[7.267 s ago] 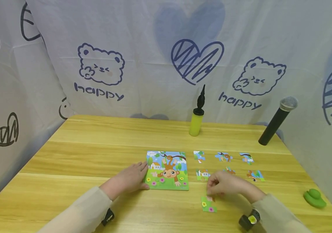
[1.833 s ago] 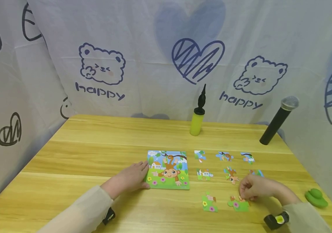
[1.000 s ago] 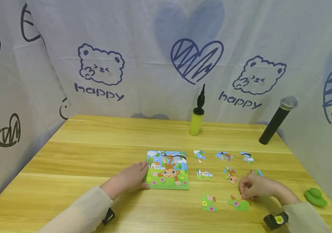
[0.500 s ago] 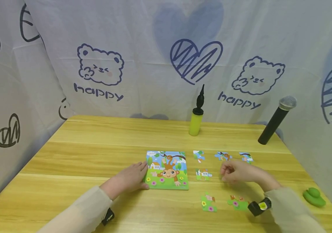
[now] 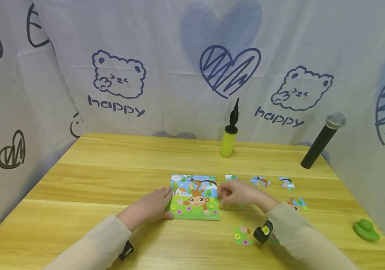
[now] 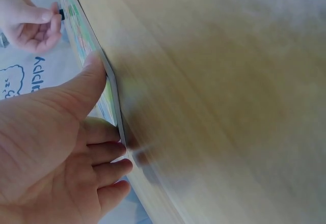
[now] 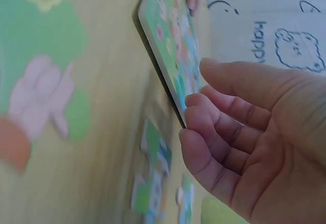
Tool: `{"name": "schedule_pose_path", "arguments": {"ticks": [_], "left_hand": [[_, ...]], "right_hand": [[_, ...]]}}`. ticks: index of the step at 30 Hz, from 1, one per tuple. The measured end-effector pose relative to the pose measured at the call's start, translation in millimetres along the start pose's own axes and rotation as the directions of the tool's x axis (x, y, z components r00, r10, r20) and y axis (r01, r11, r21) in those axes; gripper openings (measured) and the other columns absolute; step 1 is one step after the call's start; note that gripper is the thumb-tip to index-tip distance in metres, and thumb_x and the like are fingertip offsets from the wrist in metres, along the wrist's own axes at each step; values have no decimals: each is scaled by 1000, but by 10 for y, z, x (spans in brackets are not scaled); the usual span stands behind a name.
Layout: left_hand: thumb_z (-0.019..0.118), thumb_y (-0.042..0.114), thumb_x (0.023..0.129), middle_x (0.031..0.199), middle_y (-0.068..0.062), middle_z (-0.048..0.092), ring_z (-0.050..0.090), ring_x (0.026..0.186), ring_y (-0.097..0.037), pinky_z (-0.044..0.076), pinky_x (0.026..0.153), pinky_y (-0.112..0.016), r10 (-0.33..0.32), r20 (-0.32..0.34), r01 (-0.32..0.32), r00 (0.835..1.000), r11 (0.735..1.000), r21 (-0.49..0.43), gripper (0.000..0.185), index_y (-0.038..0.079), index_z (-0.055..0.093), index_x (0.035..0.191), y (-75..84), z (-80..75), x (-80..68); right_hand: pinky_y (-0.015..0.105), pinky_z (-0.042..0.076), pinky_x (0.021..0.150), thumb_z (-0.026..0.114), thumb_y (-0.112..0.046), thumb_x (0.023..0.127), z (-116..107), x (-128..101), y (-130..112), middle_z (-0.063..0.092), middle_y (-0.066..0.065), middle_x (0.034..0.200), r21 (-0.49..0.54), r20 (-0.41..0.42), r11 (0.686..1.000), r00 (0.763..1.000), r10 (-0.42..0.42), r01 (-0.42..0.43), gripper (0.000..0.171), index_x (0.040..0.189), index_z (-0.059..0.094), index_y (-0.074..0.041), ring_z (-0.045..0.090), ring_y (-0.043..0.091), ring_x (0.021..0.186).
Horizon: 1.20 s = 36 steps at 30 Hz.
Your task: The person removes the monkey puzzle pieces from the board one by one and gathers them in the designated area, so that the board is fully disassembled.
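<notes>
The person is between pieces: the right hand (image 5: 237, 194) reaches with loosely curled, empty fingers to the right edge of the puzzle board (image 5: 194, 197), so the next move likely calls for prising out another piece. The left hand (image 5: 152, 206) lies flat and open against the board's left edge, steadying it mid-bench (image 5: 111, 180). The board shows a cartoon monkey on green grass, and loose pieces (image 5: 261, 182) lie in rows to its right.

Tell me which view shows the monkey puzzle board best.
The head view: the monkey puzzle board lies flat with its whole picture visible between both hands. The left wrist view shows only its edge; the right wrist view shows it steeply slanted and blurred.
</notes>
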<state>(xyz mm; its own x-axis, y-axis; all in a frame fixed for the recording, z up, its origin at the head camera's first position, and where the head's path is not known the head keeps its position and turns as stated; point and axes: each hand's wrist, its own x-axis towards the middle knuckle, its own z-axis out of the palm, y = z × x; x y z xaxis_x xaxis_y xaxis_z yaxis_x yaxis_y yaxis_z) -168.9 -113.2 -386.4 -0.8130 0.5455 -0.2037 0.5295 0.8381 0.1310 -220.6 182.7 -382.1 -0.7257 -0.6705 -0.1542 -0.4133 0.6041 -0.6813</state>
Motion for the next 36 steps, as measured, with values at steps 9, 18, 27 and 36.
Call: {"name": "schedule_pose_path", "arguments": {"ticks": [9, 18, 27, 36], "left_hand": [[57, 41, 88, 144, -24, 27, 27, 131, -36, 21, 109, -43, -2, 5, 2, 1000, 1000, -5, 75, -11, 34, 136, 9, -7, -3], [57, 41, 88, 144, -24, 28, 27, 131, -36, 22, 108, -43, -5, 11, 5, 1000, 1000, -2, 75, -11, 34, 136, 15, 0, 1], [57, 41, 88, 144, -24, 28, 27, 131, -36, 22, 108, -43, -8, 10, 8, 1000, 1000, -10, 75, -11, 33, 136, 10, 8, 7], [58, 41, 87, 144, -24, 28, 27, 131, -36, 22, 109, -43, -7, 10, 8, 1000, 1000, -19, 75, -11, 34, 136, 11, 4, 6]], "right_hand": [[21, 36, 48, 66, -4, 81, 151, 214, -139, 52, -1, 64, 42, 32, 999, 999, 26, -28, 17, 97, 60, -3, 42, 9, 53], [22, 35, 49, 67, -8, 83, 199, 285, -158, 50, -1, 63, 5, 11, 998, 998, 60, -60, 12, 93, 61, -4, 40, 10, 52], [22, 37, 50, 65, -7, 84, 190, 283, -187, 52, 0, 68, 28, -34, 998, 997, 65, -64, 7, 87, 59, -5, 43, 10, 57], [24, 38, 47, 61, -6, 88, 146, 262, -194, 54, 1, 68, 109, -49, 994, 998, 28, -22, 5, 87, 56, -6, 43, 12, 53]]}}
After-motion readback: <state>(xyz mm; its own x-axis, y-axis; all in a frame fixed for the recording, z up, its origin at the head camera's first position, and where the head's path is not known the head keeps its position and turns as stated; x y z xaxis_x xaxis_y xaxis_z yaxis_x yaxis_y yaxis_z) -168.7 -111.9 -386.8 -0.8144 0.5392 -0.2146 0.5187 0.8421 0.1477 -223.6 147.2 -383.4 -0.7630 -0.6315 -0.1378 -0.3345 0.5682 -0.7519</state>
